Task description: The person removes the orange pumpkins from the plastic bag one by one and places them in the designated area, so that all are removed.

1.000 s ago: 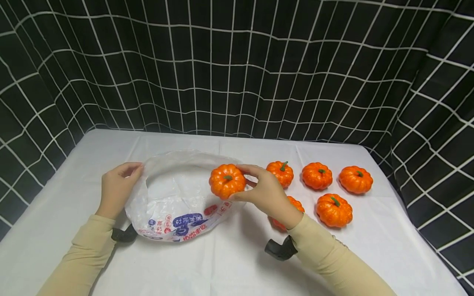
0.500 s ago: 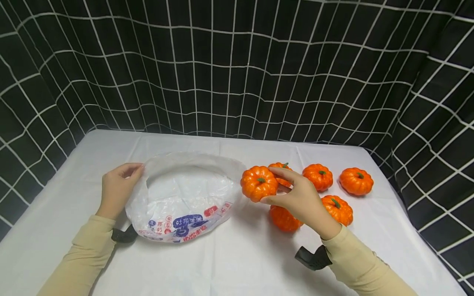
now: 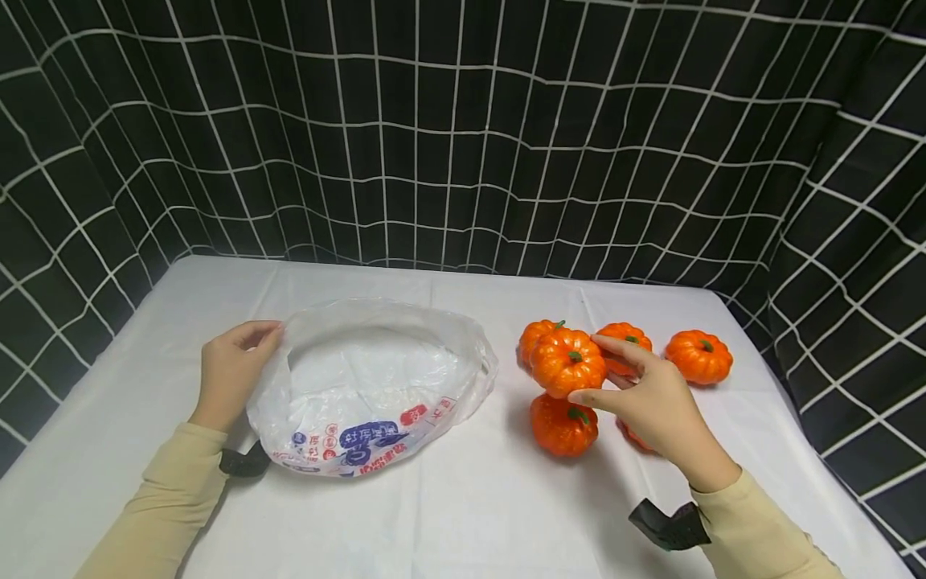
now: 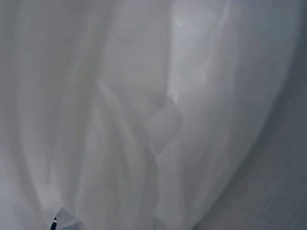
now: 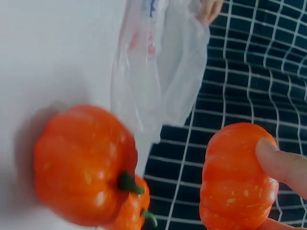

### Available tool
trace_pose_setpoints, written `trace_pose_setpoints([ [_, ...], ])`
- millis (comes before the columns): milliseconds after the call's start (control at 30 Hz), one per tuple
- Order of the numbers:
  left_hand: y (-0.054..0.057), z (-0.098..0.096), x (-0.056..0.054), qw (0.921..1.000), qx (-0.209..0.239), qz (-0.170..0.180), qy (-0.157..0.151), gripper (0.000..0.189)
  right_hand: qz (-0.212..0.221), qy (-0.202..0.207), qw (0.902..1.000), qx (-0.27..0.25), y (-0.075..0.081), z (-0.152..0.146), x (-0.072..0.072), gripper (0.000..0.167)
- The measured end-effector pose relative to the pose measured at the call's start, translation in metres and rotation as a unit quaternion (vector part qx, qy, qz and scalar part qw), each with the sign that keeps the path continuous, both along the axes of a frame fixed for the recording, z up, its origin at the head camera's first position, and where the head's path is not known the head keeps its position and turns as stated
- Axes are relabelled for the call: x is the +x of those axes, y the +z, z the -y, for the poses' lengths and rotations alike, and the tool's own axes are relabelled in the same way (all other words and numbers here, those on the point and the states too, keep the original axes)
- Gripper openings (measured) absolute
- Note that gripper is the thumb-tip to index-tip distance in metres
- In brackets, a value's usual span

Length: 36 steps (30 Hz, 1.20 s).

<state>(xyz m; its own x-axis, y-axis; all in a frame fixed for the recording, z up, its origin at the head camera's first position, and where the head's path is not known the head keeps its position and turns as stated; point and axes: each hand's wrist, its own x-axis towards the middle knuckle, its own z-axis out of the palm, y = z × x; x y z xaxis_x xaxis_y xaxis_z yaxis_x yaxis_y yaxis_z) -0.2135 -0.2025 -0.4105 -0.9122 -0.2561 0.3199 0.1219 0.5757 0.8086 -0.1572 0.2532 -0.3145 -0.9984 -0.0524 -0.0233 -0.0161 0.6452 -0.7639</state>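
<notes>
My left hand pinches the left rim of a white plastic bag with red and blue print, whose mouth gapes upward. White plastic fills nearly all of the left wrist view. In my right hand, a small orange pumpkin with a green stem is held between thumb and fingers, raised above the table. It overlaps one pumpkin behind it in the head view. Another pumpkin sits just in front, and it looms large in the right wrist view. The hand partly covers two more pumpkins behind and below it.
A further pumpkin rests at the right on the white tablecloth. Black curtains with a white grid stand behind the table and along both sides. A black strap piece juts from the right wrist.
My right hand has carried the held pumpkin rightward, from over the bag's right side to above the other pumpkins. The bag's right rim now shows fully. My left hand stays at the rim.
</notes>
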Motion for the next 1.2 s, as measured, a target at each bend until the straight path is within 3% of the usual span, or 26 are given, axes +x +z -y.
trace_pose_setpoints([
  [267,0.000,0.000,-0.001,1.0000,-0.008,-0.002,0.003,0.025,0.024,-0.039,0.9989,0.010,0.000,-0.028,0.005,0.090],
  [700,-0.001,0.001,0.000,1.0000,-0.006,0.002,-0.002,0.027,-0.001,-0.103,0.9935,0.048,-0.005,-0.067,0.011,0.089],
  [1200,-0.001,0.001,0.000,1.0000,-0.004,0.004,-0.004,0.029,0.008,-0.173,0.9819,0.076,-0.016,-0.113,0.023,0.094],
])
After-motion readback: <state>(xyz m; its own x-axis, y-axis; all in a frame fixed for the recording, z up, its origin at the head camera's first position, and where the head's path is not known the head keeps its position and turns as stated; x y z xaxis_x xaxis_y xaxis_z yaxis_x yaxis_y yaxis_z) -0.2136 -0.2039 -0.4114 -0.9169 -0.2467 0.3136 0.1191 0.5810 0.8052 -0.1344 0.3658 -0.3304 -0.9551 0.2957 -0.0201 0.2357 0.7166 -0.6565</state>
